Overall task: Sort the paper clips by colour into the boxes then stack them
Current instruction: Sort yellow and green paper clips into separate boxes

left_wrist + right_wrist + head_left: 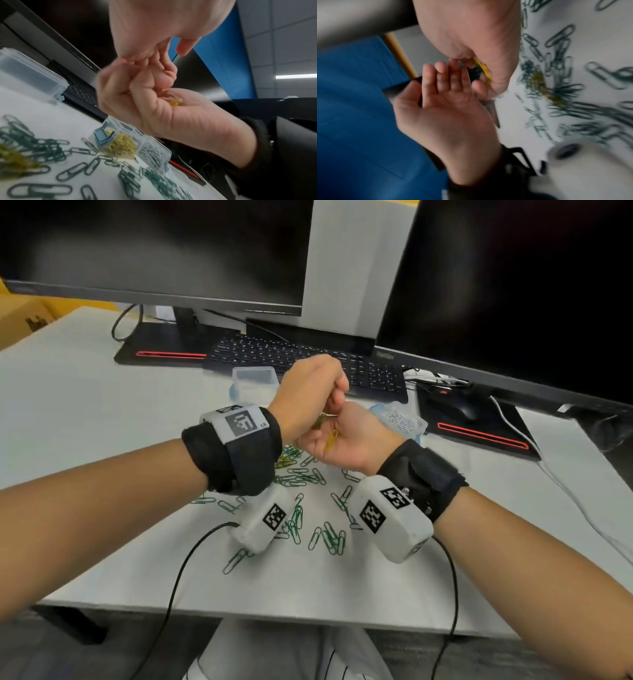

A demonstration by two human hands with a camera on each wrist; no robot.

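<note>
We see the desk [85, 392] carrying loose paper clips [308, 501] strewn at its middle, below our two hands. Our left hand [308, 392] sits just above and touching our right hand [346, 440]. Behind them stands an empty box [255, 376], with the keyboard [308, 357] behind it. To the right lie two filled boxes [137, 147], side by side, and beyond them the mouse [455, 407].
</note>
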